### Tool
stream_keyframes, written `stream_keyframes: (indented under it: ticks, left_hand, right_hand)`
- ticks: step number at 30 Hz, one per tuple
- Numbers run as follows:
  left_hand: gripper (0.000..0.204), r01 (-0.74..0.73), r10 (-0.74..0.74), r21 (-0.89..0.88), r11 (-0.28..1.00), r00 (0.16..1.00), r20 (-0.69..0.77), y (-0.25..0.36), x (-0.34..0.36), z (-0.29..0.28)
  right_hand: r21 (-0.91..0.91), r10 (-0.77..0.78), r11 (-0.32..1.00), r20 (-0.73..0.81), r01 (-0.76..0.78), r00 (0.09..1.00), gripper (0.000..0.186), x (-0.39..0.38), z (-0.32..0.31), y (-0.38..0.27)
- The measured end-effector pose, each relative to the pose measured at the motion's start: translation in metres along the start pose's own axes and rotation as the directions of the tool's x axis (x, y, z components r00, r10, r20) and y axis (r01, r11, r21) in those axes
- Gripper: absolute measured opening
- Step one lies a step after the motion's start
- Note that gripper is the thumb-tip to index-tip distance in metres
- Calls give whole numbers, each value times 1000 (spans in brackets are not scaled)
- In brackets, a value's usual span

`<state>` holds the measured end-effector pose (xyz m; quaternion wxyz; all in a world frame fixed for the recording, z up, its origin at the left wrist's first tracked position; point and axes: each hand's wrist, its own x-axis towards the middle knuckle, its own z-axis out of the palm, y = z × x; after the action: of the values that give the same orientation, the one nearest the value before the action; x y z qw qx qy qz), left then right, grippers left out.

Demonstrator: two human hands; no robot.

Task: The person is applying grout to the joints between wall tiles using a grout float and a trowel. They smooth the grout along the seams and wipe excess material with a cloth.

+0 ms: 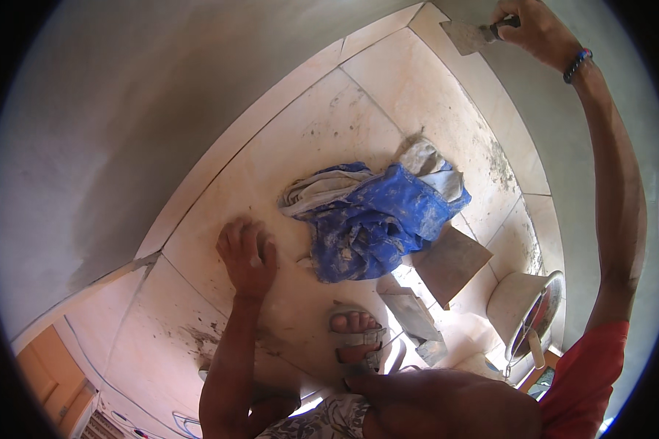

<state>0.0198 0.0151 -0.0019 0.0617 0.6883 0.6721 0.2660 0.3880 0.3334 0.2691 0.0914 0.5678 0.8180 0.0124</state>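
Note:
My right hand (534,31) is raised at the top right, its fingers wrapped round the dark handle of a putty knife (467,36). The knife's broad grey blade lies over the skirting tile (501,95) by the far corner; I cannot tell whether it touches. Low over the floor tiles, my left hand (249,252) has its thumb apart from loosely bent fingers, and no held thing shows. Just right of it lies a crumpled blue cloth (388,216), smeared with pale dirt, with a grey-white rag (421,157) at its far end.
Cut tile pieces (454,265) lie right of my sandalled foot (355,338). A whitish bucket (511,311) with a wire handle stands near the right wall. Grey walls (117,146) rise on both sides. Dark crumbs (201,338) dirty the floor; a cable (99,369) runs at lower left.

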Motion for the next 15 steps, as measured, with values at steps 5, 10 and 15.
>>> stream_keyframes:
  ticks: [5, 10, 15]
  left_hand:
    - [29, 20, -20, 42, 999, 1000, -8, -11, -6, -8]
    - [30, 27, -27, -12, 1000, 1000, -5, -6, -3, -2]
    - [31, 36, -36, -6, 999, 999, 7, -6, -3, -1]
  right_hand:
    - [13, 190, 981, 99, -192, 977, 21, 35, -19, -55]
    - [0, 238, 971, 121, -240, 964, 21, 42, -36, -68]
    - [-76, 321, 946, 98, -315, 942, 20, 57, -34, -67]
